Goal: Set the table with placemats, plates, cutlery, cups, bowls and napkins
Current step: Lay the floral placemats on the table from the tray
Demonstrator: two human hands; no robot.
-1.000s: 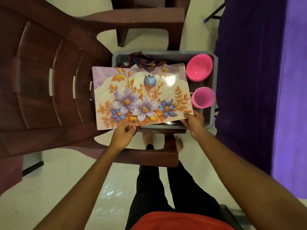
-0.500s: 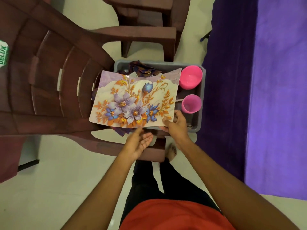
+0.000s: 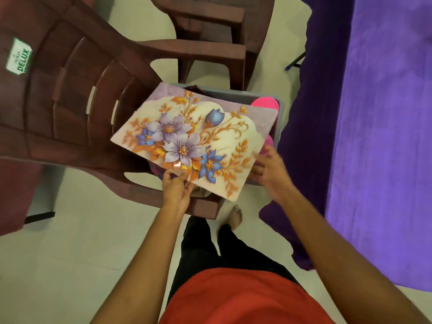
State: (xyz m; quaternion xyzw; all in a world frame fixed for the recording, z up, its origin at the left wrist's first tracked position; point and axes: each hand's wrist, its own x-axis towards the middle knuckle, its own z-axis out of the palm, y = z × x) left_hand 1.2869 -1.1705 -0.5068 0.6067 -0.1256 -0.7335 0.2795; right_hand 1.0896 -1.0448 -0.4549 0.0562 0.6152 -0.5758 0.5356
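A floral placemat (image 3: 198, 139) with purple and blue flowers is held tilted above a grey tub (image 3: 280, 122) on a chair seat. My left hand (image 3: 176, 188) pinches the mat's near edge. At the mat's right edge is my right hand (image 3: 268, 169), blurred, with fingers spread and nothing clearly in them. Past the mat's far right corner a pink bowl (image 3: 265, 102) peeks out of the tub. A sliver of a pink cup (image 3: 269, 141) shows by my right fingers. The mat hides the rest of the tub's contents.
The table under a purple cloth (image 3: 385, 125) runs down the right side. The brown plastic chair (image 3: 70, 101) holding the tub fills the left, and a second brown chair (image 3: 210, 26) stands behind it. My legs and a bare foot (image 3: 235, 217) are on the pale floor.
The mat has come up off the tub and swung toward me and the right. My left hand has taken hold of its near edge, and my right hand has loosened and opened.
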